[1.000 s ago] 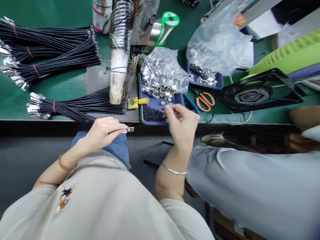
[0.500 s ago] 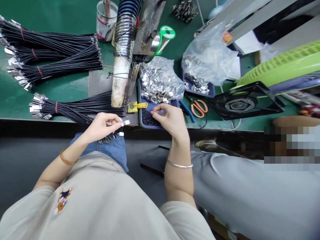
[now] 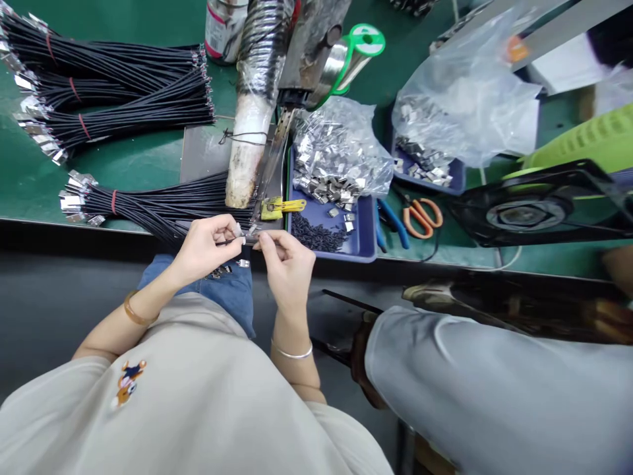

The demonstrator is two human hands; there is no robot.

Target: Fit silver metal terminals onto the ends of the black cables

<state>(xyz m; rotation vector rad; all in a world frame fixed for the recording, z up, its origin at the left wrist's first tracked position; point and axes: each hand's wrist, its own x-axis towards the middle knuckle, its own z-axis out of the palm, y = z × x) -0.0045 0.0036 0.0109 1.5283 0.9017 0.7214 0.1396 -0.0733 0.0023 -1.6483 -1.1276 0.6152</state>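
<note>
My left hand (image 3: 205, 247) is pinched on the end of a thin black wire (image 3: 228, 242) at the bench's front edge. My right hand (image 3: 287, 260) has come beside it, fingertips pinched on a small part I cannot make out, touching the wire's tip. Both hands meet just in front of a loose bundle of black wires (image 3: 163, 204) with metal terminals on its left end. A blue tray (image 3: 363, 241) to the right of my hands holds small black sleeves (image 3: 316, 235) and metal clips (image 3: 329, 185).
More tied wire bundles (image 3: 113, 92) lie at the back left. A wrapped fume hose (image 3: 252, 132) and solder reel (image 3: 359, 43) stand behind my hands. Orange scissors (image 3: 420, 214), a second blue tray (image 3: 452, 178), plastic bags and a black fan (image 3: 537, 211) sit right. Another person's grey sleeve (image 3: 494, 389) is lower right.
My right hand left the blue tray and moved left to meet my left hand at the wire's tip. The left hand stayed at the bench edge.
</note>
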